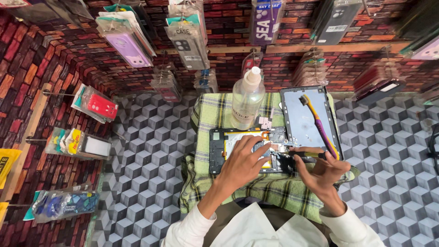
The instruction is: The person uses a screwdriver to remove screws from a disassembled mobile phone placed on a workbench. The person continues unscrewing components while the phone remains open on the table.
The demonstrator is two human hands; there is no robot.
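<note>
An opened phone (238, 137) with its back off lies on a green plaid cloth (215, 114), showing a white battery and circuit board. My left hand (244, 162) rests flat on the phone, its fingers pressing the middle part. My right hand (320, 171) grips a thin dark tool (304, 155) whose tip reaches the phone's right end. Beside it lies the removed back cover (302, 123), with a purple and yellow toothbrush (322, 128) resting across it.
A clear plastic bottle (247, 98) with a white cap stands behind the phone. The cloth sits on a grey cube-patterned surface (151, 151). Packaged phone cases (125, 43) hang on the brick-patterned walls around.
</note>
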